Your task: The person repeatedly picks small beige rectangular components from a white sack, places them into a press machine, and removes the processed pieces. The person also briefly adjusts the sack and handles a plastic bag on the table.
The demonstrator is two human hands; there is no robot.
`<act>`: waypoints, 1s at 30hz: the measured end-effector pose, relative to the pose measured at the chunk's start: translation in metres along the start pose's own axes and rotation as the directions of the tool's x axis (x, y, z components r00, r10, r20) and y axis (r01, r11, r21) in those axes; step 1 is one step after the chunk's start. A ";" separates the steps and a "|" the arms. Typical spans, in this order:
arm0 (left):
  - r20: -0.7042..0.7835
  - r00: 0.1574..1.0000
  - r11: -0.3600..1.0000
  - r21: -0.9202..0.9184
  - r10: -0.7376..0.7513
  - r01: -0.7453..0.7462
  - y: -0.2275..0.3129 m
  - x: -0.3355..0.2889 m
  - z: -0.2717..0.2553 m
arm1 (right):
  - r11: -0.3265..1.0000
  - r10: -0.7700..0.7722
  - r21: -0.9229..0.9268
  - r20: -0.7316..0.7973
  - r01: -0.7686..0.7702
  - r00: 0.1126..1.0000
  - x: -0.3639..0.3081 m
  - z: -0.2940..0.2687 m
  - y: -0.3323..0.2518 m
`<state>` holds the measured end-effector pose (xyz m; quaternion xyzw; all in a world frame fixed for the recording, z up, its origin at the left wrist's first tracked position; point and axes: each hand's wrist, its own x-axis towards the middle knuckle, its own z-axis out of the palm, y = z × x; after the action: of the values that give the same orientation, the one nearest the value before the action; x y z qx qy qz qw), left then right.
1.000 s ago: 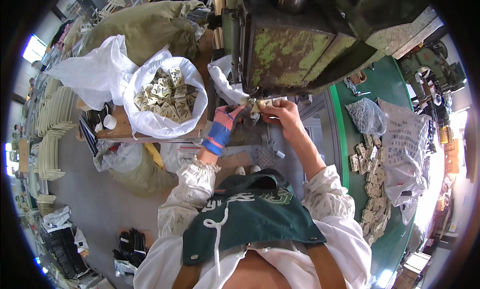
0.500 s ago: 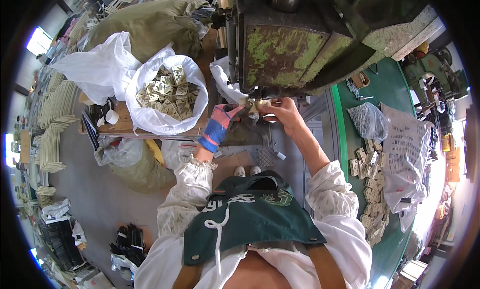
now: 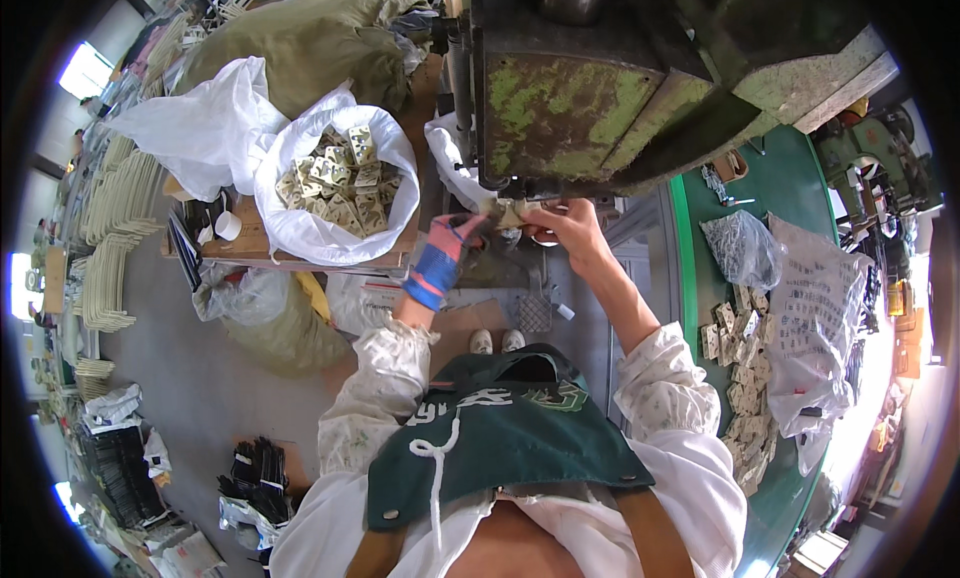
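Observation:
At the press point(image 3: 570, 108), my bare right hand point(image 3: 572, 228) pinches the right end of a small cream plate point(image 3: 512, 216) under the press head. My left hand point(image 3: 446, 253), in a pink and blue glove, is at the plate's left side. Its fingertips are smeared by motion, so I cannot tell whether they grip anything. To the left, an open white sack point(image 3: 398, 218) holds many similar cream plates point(image 3: 340, 183) with dark cutouts. More loose plates point(image 3: 745, 368) lie in a heap on the green table at the right.
The green table point(image 3: 790, 168) also carries a clear plastic bag of parts point(image 3: 742, 248) and a printed whitish sack point(image 3: 815, 318). A large olive sack point(image 3: 300, 53) lies behind the white one. A foot pedal point(image 3: 535, 313) is on the floor near my shoes point(image 3: 497, 341).
My left hand's fingers have shifted slightly and are now blurred beside the plate. My right hand keeps its pinch at nearly the same place. The whole view has moved a little.

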<state>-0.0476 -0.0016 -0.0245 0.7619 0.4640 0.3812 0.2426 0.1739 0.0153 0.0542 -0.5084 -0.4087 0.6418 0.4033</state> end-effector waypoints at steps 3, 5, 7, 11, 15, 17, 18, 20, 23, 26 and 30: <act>-0.045 0.998 0.983 -0.178 0.033 -0.040 -0.021 0.004 0.014 | 0.998 0.058 0.039 -0.016 -0.057 0.998 0.003 -0.003 0.007; 0.079 0.990 0.929 -0.343 -0.121 0.141 -0.021 0.017 0.009 | 0.999 0.048 0.023 -0.026 -0.048 0.998 0.000 0.000 0.006; 0.085 0.995 0.962 -0.263 -0.057 0.077 -0.020 0.006 0.007 | 0.997 0.072 0.001 -0.022 -0.071 0.997 0.000 0.000 0.010; 0.032 0.997 0.989 0.128 0.074 -0.077 -0.011 -0.004 -0.004 | 0.997 0.021 -0.073 -0.036 -0.024 0.999 -0.006 -0.006 0.002; 0.096 0.990 0.956 -0.263 -0.107 0.129 -0.009 -0.002 -0.002 | 1.000 0.015 -0.016 -0.086 -0.017 0.996 -0.005 0.002 0.011; 0.047 0.977 0.859 -0.468 -0.209 0.206 -0.004 0.002 0.003 | 0.998 0.042 0.049 -0.095 -0.038 0.995 -0.005 0.004 0.014; 0.108 0.905 0.728 -0.558 -0.412 0.398 -0.001 0.007 0.004 | 0.995 0.056 0.082 -0.098 -0.048 0.994 -0.004 0.005 0.015; 0.288 0.628 0.325 -0.660 -0.722 0.677 0.014 0.018 0.001 | 0.995 0.062 0.085 -0.103 -0.053 0.993 -0.006 0.008 0.014; 0.034 0.788 0.632 -0.576 -0.615 0.519 0.024 0.018 0.003 | 0.997 0.059 0.047 -0.087 -0.055 0.994 -0.004 0.005 0.019; 0.194 0.778 0.442 -0.730 -0.597 0.521 0.022 0.017 -0.007 | 0.999 0.041 0.030 -0.092 -0.038 0.995 -0.006 0.007 0.015; 0.321 0.728 0.321 -0.738 -0.606 0.593 0.021 0.023 -0.010 | 0.998 0.035 0.047 -0.058 -0.032 0.998 -0.007 0.008 0.011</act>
<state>-0.0380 0.0098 0.0052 0.3359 0.4881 0.4350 0.6780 0.1656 0.0043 0.0471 -0.5245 -0.3730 0.6425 0.4159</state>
